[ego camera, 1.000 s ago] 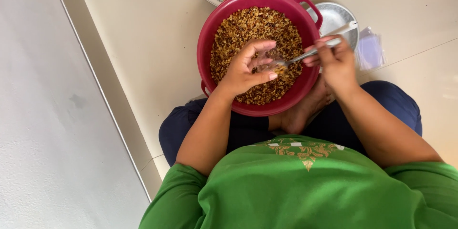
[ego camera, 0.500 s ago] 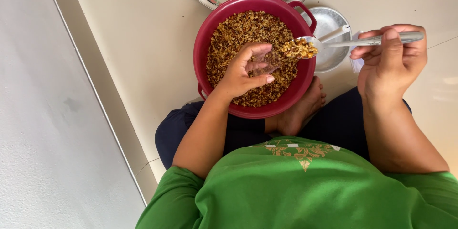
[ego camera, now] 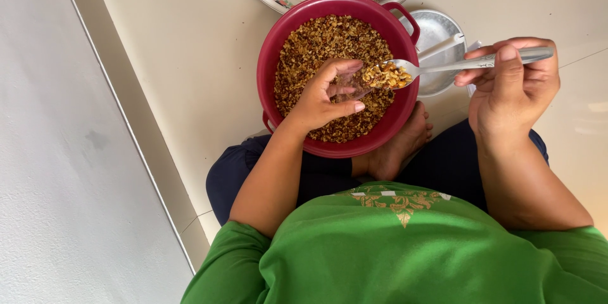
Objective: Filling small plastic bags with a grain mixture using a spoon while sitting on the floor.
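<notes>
1. The person wears a bright green top (ego camera: 405, 253) with short sleeves; it fills the near part of the view.
2. On the chest of the top there is a gold embroidered pattern (ego camera: 400, 201), with a small triangle shape pointing down in the middle.
3. The legs are covered by dark navy trousers (ego camera: 443, 164).
4. Both forearms are bare, and one bare foot (ego camera: 399, 145) shows between the knees.
</notes>
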